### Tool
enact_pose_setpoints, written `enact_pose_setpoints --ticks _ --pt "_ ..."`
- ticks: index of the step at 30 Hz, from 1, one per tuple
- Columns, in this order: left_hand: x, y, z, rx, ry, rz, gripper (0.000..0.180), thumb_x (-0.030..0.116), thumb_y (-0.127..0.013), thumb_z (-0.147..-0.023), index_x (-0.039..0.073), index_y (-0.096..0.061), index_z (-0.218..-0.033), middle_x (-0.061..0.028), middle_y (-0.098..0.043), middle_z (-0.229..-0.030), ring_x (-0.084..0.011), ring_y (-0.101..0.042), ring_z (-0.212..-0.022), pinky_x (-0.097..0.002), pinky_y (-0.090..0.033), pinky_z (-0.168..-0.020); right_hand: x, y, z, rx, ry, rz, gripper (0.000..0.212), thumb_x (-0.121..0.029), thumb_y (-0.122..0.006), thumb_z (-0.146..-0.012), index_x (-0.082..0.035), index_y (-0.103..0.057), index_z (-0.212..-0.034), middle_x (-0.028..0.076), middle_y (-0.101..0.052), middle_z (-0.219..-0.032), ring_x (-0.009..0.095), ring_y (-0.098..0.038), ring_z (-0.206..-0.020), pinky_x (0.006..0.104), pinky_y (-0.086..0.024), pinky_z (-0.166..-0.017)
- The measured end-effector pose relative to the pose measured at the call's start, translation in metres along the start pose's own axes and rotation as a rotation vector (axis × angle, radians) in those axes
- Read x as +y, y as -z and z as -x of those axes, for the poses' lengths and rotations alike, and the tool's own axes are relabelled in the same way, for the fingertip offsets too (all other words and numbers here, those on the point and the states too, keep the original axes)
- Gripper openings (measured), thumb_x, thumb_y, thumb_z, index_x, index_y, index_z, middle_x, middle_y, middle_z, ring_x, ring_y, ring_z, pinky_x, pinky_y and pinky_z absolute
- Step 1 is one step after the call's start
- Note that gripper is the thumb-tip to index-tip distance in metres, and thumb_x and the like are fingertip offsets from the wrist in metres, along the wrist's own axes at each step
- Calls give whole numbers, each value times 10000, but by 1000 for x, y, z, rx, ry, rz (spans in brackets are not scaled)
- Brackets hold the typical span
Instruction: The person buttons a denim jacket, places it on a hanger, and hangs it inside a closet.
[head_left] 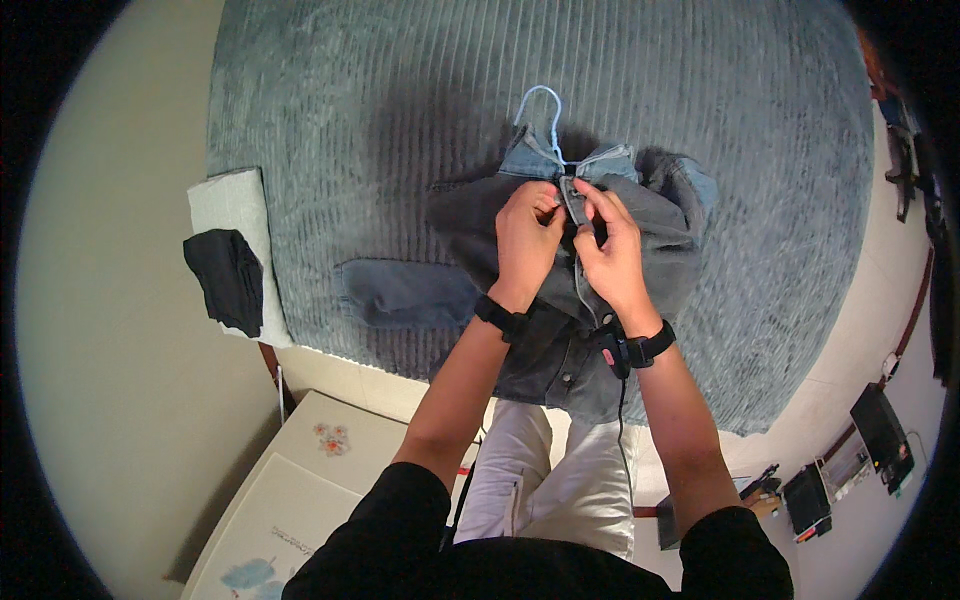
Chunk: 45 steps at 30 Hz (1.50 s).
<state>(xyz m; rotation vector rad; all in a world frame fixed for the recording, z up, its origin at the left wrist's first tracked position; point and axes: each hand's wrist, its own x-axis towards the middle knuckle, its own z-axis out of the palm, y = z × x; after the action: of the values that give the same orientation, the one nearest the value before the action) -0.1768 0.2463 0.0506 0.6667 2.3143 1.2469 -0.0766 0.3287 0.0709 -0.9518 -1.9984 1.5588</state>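
The bed [440,90] is covered by a ribbed grey-blue blanket. At its near edge, the hem of a grey denim jacket [545,375] is found, just in front of the white trousers [515,470] of the wearer. The jacket is laid right of the middle of the near edge, front upward. Its long axis is set nearly square to that edge, with the hem toward the wearer and the collar [525,158] toward the far side. One sleeve [400,292] is stretched toward the left edge; the other [685,190] is bunched beside the right-hand shoulder.

The front strip [574,203] is gripped just below the collar by both hands. It is pinched between the thumb and fingers of the left hand [527,240]; its other side is pinched by the fingers of the right hand [615,250]. Whether a button is held cannot be told.

Near the left near corner, a black folded garment [225,282] is rested on a white folded cloth [235,195]. A wide stretch of blanket is left between these and the jacket, and a narrower one toward the right edge.

Beyond the collar, the hook of a pale blue hanger [556,120] is pointed away from the wearer, with broad open room on its far side.
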Motion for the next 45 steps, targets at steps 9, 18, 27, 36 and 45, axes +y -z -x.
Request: enact_pose_setpoints --ticks 9,18,27,36,45 --pt "-12 3 3 -142 164 383 231 -52 -723 -801 -4 -660 -1018 -32 -713 -911 -95 -660 -838 -249 -519 -755 4 -4 4 -41 -13 13 356 2 -648 -826 -11 -664 -1181 113 -570 -884 236 -584 -760 321 -495 -714" --pt "-9 11 4 -190 255 440 150 79 -693 -906 -21 -649 -1009 0 -666 -877 -58 -584 -799 -222 -466 -715 5 -4 5 -8 131 319 259 -49 -723 -825 -46 -702 -1084 111 -644 -1060 323 -675 -879 370 -550 -764" --pt "-14 9 11 -94 315 581 145 29 -699 -895 8 -637 -1024 14 -657 -892 -46 -573 -801 -203 -442 -710 14 -1 1 -7 192 323 219 -93 -766 -761 -47 -661 -947 88 -679 -988 293 -664 -788 374 -536 -700" --pt "-11 15 9 -133 361 488 138 36 -692 -877 2 -646 -1002 12 -649 -885 -63 -584 -803 -216 -448 -714 17 1 2 -18 414 459 164 -112 -740 -782 -69 -668 -923 51 -673 -980 260 -660 -817 362 -517 -704" --pt "-8 13 9 -156 293 415 128 51 -674 -859 -38 -649 -949 -26 -674 -854 -64 -592 -784 -233 -470 -691 15 -3 3 11 316 387 199 -79 -740 -769 -66 -695 -962 64 -683 -998 273 -660 -829 367 -519 -720"
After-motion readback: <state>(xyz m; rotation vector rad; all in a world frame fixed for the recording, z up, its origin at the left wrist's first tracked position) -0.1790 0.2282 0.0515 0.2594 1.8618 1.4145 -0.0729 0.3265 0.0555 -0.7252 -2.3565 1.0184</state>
